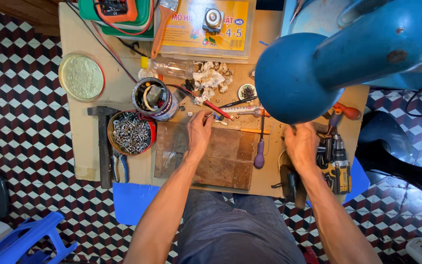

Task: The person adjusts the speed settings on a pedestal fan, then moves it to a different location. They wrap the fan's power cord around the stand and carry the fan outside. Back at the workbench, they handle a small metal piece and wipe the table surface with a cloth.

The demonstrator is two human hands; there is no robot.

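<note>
At centre frame, the left hand [200, 131] pinches a small part, too small to identify, just above one dark wooden board [211, 155]. Right of centre, the right hand [301, 145] curls beside one yellow cordless drill [337, 165]; its grip I cannot tell. Left of the board stand two round tins: one holding screws [131, 132], one holding odds and ends [153, 99]. One hammer [103, 146] lies at the left; one purple-handled screwdriver [260, 146] lies between the hands

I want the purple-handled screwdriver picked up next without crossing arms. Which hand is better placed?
Probably the right hand: the purple-handled screwdriver lies just beside it on the wooden board's right edge, while the left hand is busy with small parts further up the board.
</note>
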